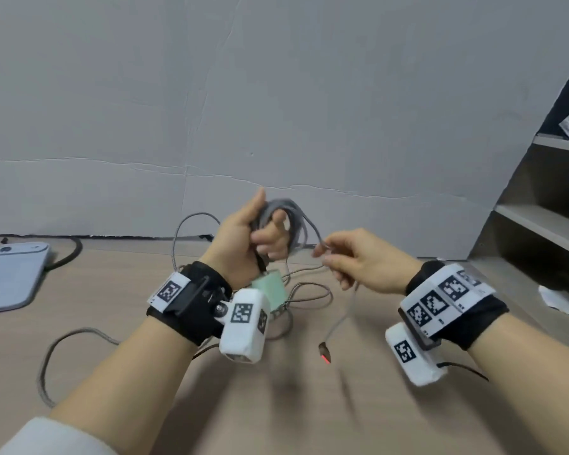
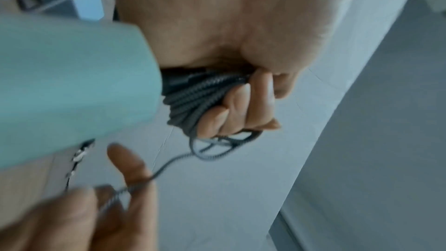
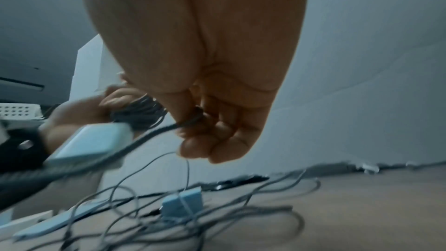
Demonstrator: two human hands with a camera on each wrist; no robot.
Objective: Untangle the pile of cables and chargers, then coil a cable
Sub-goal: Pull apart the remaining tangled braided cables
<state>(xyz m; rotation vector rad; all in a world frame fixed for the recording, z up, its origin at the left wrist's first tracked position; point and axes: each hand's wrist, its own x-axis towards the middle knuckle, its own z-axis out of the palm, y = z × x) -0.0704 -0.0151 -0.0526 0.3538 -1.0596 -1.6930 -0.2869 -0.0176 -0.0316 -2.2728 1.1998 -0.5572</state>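
Observation:
My left hand [image 1: 260, 238] is raised above the desk and grips a coil of grey braided cable [image 1: 284, 213], seen up close as wound loops [image 2: 190, 102] under curled fingers [image 2: 251, 100]. My right hand [image 1: 335, 257] pinches the free length of the same cable [image 3: 154, 131] a little to the right. That cable's tail hangs down to a plug with a red tip [image 1: 324, 353]. Below the left hand sits a pale green charger block [image 1: 270, 289] among loose grey cables [image 1: 309, 290] on the desk.
A light blue phone [image 1: 10, 277] lies at the far left of the wooden desk, a dark cable [image 1: 69, 254] behind it. Another grey cable [image 1: 56, 353] loops near my left forearm. Grey shelves [image 1: 546, 218] stand at the right. A grey wall closes the back.

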